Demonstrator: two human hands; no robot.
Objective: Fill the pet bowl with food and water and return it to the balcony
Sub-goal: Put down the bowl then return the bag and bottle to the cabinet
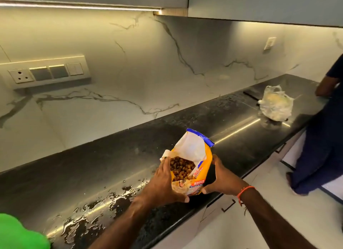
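Food bag (193, 167) upright between left hand (163, 182) and right hand (222, 180), both gripping its sides.

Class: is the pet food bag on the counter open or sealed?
Open: the pet food bag gapes at the top, brown kibble visible inside.

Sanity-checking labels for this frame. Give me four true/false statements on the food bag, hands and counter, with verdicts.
1. Both hands hold the pet food bag: left hand, right hand. True.
2. The bag is sealed. False: its top is open and kibble shows inside.
3. Spilled water lies on the black counter. True.
4. A pet bowl stands beside the bag. False: none is in view; only a clear plastic bag sits further along.
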